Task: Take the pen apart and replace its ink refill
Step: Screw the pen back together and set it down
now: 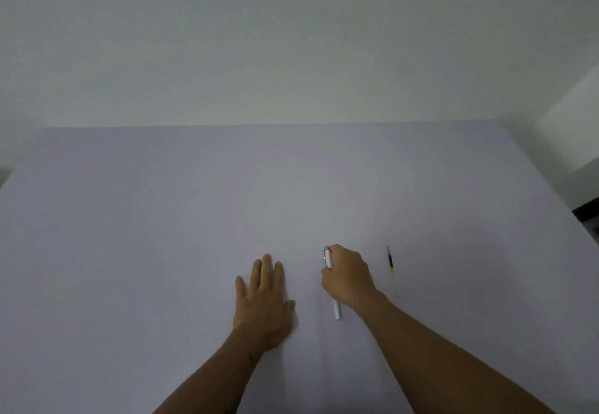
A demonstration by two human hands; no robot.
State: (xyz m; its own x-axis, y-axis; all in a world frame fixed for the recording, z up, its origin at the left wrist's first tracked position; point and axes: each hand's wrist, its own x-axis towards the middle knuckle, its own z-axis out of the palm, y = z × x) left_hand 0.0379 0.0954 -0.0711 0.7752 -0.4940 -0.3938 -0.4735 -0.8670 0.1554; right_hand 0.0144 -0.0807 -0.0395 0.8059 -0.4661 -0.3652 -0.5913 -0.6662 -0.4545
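Observation:
A white pen point(328, 259) with a silver clip and tip lies lengthwise on the pale table point(162, 235), clip end away from me. My right hand point(348, 276) is curled over its middle, fingers closed around the barrel; both ends stick out. To the right of that hand lies a thin ink refill point(391, 266), dark at its far end, with a yellow band and a clear near end, untouched. My left hand point(264, 300) rests flat on the table to the left of the pen, fingers spread, holding nothing.
The table reaches a plain white wall point(291, 40) at the back. Its right edge runs diagonally past a dark gap point(588, 212) at the far right. A white block or wall corner point(567, 135) stands beyond that edge.

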